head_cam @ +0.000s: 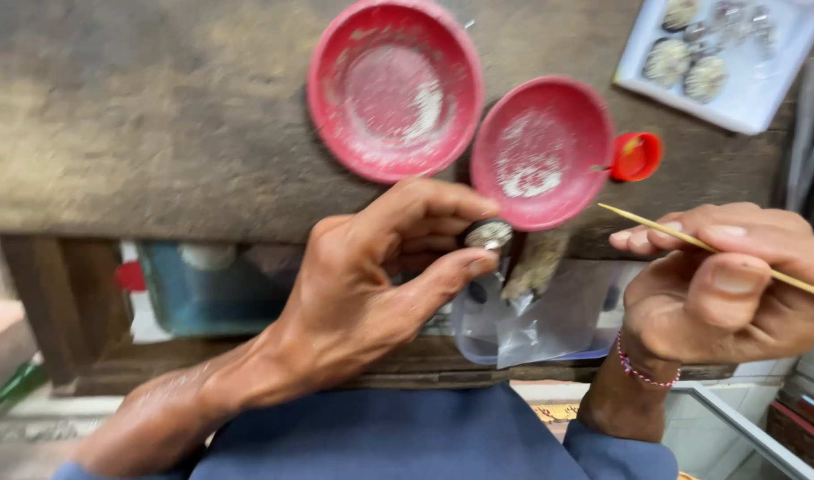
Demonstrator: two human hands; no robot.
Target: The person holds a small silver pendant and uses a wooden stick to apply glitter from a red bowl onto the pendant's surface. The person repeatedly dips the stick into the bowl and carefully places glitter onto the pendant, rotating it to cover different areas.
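worn wooden bench (pixel 158 116), two red bowls (pixel 394 87), white tray (pixel 746 100)

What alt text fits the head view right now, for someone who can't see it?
The left hand pinches a small round metal piece while the right hand holds a thin wooden stick. Beyond them, two red dishes and a white tray sit on a worn wooden bench.

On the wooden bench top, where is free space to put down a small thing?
The bench top is bare left of the large red dish, out to the left edge. The right side is crowded: the smaller red dish, red cap and white tray leave only narrow gaps.
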